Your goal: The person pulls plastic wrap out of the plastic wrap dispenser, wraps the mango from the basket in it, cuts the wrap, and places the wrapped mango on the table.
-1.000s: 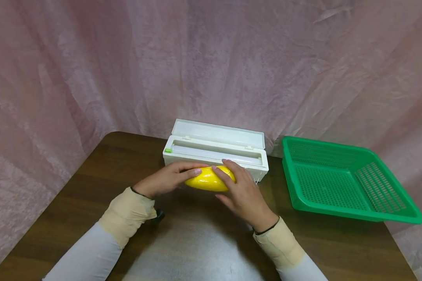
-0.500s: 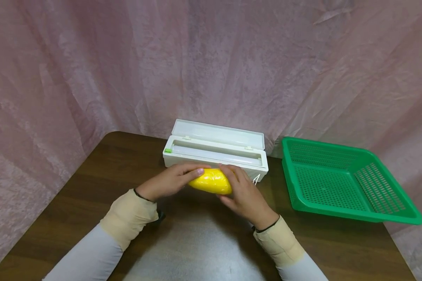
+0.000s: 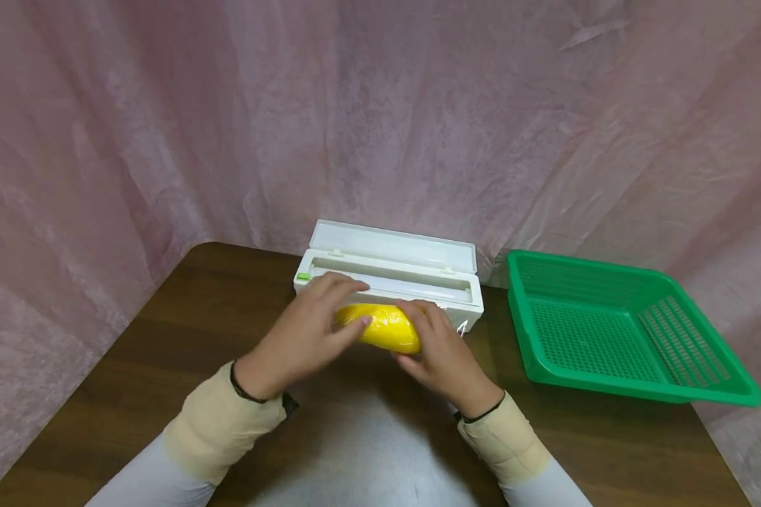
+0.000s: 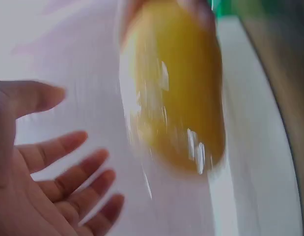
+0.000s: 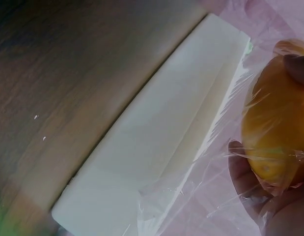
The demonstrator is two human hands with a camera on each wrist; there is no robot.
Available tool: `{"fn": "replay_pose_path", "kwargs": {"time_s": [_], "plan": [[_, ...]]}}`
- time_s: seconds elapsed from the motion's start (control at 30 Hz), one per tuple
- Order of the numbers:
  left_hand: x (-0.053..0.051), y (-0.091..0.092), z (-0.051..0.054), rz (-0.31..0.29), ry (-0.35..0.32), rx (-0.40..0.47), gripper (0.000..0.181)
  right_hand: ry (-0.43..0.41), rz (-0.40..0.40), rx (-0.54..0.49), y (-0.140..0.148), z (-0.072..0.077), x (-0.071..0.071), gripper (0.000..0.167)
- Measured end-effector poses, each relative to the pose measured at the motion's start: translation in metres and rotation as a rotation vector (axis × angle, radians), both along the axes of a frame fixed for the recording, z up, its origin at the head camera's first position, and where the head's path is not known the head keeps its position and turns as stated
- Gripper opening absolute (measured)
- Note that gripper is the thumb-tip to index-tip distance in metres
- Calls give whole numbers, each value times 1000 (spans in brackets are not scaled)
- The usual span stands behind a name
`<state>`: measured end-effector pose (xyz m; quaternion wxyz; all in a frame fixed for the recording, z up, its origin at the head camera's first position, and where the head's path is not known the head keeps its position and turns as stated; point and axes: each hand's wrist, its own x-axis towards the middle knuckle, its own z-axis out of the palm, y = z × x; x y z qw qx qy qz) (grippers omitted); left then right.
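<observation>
A smooth, long yellow fruit [image 3: 390,331], shaped like a mango, is held above the table in front of a white cling film dispenser [image 3: 380,243]. My right hand [image 3: 447,359] grips its right end, thumb below and fingers over the top. Clear film [image 5: 215,182] covers the fruit and stretches loosely toward the dispenser in the right wrist view. Beside the fruit's left end is my left hand [image 3: 294,345]; the left wrist view shows its fingers [image 4: 88,177] spread, apart from the yellow fruit [image 4: 186,93], with nothing in them.
The dispenser's lid stands up at the back, and a film roll [image 3: 406,287] lies inside. A green slider [image 3: 304,277] sits at its left end. To the right is a green plastic basket [image 3: 609,386]. A pink curtain [image 3: 380,113] hangs behind the brown table [image 3: 184,331].
The left hand has let go of the fruit's left end, drawing back with its fingers raised. My right hand still grips the fruit, which has turned slightly, its right end lower.
</observation>
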<state>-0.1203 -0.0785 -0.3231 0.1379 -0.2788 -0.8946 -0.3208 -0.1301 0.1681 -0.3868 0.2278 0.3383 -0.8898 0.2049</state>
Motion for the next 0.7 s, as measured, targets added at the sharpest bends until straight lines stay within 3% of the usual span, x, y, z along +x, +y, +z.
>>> {"fn": "replay_pose_path", "kwargs": {"time_s": [0.07,0.13,0.23,0.37,0.5,0.7], "plan": [[13,18,-10,22,104,-119,63,8,-2,-3,0,-1,0,81],[20,33,-23,57,172,-239,80,12,-2,-4,1,-1,0,82],[17,43,-42,131,218,-363,97,15,-1,-3,1,-1,0,81],[3,43,-55,179,260,-391,102,12,7,-1,0,-1,-2,79],[-7,38,-59,160,307,-388,100,0,10,0,0,0,-2,79],[-15,33,-67,119,357,-363,89,-41,-2,0,1,0,0,81]]}}
